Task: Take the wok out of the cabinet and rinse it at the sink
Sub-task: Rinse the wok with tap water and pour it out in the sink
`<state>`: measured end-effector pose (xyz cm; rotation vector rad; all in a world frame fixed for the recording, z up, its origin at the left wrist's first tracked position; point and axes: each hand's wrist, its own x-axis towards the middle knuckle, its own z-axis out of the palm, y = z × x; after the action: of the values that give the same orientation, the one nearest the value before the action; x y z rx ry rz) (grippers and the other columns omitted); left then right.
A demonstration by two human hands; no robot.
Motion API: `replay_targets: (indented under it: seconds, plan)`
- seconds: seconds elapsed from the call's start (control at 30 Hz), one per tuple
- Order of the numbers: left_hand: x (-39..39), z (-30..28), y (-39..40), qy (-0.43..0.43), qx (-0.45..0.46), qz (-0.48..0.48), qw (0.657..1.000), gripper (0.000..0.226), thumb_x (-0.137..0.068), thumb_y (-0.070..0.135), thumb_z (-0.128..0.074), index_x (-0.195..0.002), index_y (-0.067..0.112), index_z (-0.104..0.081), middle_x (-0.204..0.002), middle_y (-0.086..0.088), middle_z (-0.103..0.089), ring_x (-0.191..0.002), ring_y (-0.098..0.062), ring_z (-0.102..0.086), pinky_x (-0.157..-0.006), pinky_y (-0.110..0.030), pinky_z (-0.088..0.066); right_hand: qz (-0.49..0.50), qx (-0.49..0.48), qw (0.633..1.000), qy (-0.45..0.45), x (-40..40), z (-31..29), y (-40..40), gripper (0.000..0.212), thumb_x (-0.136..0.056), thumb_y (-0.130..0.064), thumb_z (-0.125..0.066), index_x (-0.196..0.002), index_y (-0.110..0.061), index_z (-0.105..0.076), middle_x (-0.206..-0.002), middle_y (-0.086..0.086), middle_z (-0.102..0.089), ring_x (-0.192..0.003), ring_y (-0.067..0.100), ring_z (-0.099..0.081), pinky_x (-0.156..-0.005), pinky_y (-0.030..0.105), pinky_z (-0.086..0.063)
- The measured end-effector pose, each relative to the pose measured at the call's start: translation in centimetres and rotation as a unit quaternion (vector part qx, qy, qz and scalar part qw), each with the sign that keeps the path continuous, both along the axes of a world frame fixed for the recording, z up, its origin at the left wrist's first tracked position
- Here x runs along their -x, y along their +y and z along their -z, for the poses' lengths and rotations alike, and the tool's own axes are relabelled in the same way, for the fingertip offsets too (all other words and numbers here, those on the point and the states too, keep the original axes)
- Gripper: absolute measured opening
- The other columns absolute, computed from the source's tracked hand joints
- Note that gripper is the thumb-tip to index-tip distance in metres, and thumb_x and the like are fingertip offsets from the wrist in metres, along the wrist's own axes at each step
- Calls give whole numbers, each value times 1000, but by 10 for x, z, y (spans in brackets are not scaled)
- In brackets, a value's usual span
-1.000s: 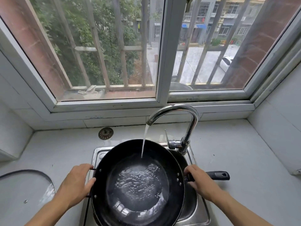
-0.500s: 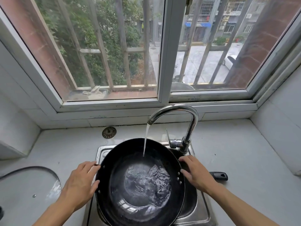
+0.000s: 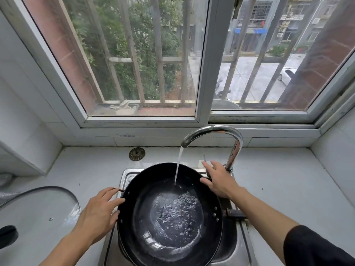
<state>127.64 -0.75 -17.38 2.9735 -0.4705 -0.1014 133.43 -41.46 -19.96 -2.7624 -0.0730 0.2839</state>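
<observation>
Left hand (image 3: 99, 212) sits against the left rim of the round black metal wok (image 3: 170, 214), fingers laid out fairly straight along the edge and thumb lower on the rim, bare forearm coming up from the bottom left. Right hand (image 3: 218, 179) reaches over the wok's far right rim, fingers extended, dark sleeve (image 3: 315, 246) at the upper arm.

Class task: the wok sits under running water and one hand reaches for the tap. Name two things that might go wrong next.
1. Only the left hand steadies the wok at its rim; the pooled water could tip it.
2. The right hand is reaching towards the tap lever; until it shuts off, the water keeps filling and may splash over.
</observation>
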Motion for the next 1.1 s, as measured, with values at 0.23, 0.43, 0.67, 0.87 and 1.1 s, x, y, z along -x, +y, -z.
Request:
replay_targets:
  seconds: [0.23, 0.43, 0.67, 0.87, 1.1]
  plan:
    - [6, -1, -1, 1, 21, -15, 1000, 36, -87, 29, -66, -122, 33, -65, -145, 1, -49, -141, -17, -34, -110, -36, -38, 10, 68, 998, 3, -26, 3, 6, 61, -96, -55, -41, -148, -25, -27, -150, 17, -29, -140, 32, -25, -106, 48, -39]
    - [5, -1, -3, 10, 13, -25, 1000, 36, -89, 31, -62, -125, 35, -62, -146, 4, -46, -143, -14, -30, -111, -34, -36, 30, 92, 995, 5, -28, 1, 6, 57, -98, -46, -41, -147, -21, -25, -141, 15, -36, -129, 33, -34, -93, 49, -48]
    - [3, 1, 1, 17, 0, -23, 1000, 35, -86, 29, -65, -121, 36, -65, -143, 4, -50, -141, -17, -34, -107, -37, -40, 61, 47, 997, 28, -33, -7, 19, 57, -99, -30, -44, -147, -5, -28, -145, 28, -30, -125, 42, -39, -105, 42, -34]
    - [2, -1, 1, 36, -18, -10, 999, 41, -90, 30, -56, -130, 38, -56, -151, 5, -39, -145, -15, -23, -113, -35, -32, 36, -42, 998, 10, -2, -17, 5, 61, -94, -22, -54, -148, -17, -26, -148, 13, -27, -128, 36, -45, -102, 42, -42]
    - [1, -9, 4, 106, -101, 36, 989, 64, -84, 57, -48, -145, 46, -30, -163, 3, -8, -149, -16, 4, -119, -35, -16, -56, -13, 998, 12, 59, -17, -29, 58, -91, -31, -53, -146, -34, -33, -152, -7, -31, -139, 15, -33, -114, 29, -29]
